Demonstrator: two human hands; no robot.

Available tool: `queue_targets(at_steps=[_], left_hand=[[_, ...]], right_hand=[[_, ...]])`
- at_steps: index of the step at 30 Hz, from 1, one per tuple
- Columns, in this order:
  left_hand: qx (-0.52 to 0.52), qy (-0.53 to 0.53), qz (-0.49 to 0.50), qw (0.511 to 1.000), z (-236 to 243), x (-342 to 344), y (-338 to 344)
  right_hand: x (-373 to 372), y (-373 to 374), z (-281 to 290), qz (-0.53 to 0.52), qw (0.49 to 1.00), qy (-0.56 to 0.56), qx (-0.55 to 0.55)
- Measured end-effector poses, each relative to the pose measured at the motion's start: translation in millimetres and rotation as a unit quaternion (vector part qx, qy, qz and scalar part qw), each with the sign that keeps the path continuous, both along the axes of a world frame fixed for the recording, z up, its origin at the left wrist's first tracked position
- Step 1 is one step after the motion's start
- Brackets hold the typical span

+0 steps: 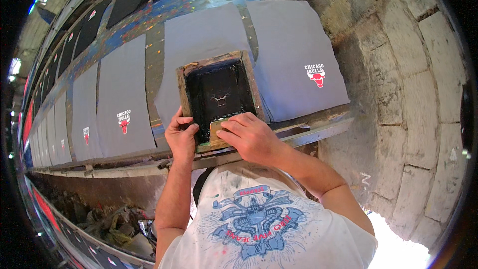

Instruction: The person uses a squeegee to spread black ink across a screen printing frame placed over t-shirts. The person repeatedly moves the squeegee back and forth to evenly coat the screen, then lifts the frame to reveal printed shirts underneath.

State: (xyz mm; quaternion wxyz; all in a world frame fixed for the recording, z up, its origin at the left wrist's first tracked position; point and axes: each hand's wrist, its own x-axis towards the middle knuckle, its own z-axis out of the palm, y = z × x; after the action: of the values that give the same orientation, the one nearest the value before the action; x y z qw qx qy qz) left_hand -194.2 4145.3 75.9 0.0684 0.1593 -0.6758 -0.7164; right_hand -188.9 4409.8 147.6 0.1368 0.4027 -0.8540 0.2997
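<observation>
A wooden-framed printing screen [246, 77] lies on a grey fabric panel [204, 32] at the table's near edge. Its mesh is coated black, with a small bull-head stencil showing in the middle. My left hand [181, 132] grips the frame's near left corner, thumb toward the inside. Inside the near end of the frame, my right hand [249, 137] holds a squeegee [216, 130] with a yellowish-brown handle. The squeegee's blade is mostly hidden. To the right lies another grey fabric panel [294, 45] with a red and white bull-head print.
More printed grey panels [122, 82] run along the long table to the left. Black panels [132, 5] with small prints line its far side. A metal rail [318, 134] follows the near edge. A block wall [408, 99] stands at right; crumpled scraps [127, 229] lie below left.
</observation>
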Motion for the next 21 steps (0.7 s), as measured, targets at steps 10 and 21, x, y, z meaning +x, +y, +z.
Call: queue_targets(at_steps=[10,21], left_hand=[[-0.087,0.014,-0.017,0.996,-0.2,-0.3,-1.2],[-0.584,0.133,-0.133,0.79,41.6,-9.2,-9.5]], right_hand=[[-7.9,-4.3,15.3,0.023,0.993,-0.01,0.118],[-121.3,-20.1,26.0,-0.033,0.988,-0.086,0.124]])
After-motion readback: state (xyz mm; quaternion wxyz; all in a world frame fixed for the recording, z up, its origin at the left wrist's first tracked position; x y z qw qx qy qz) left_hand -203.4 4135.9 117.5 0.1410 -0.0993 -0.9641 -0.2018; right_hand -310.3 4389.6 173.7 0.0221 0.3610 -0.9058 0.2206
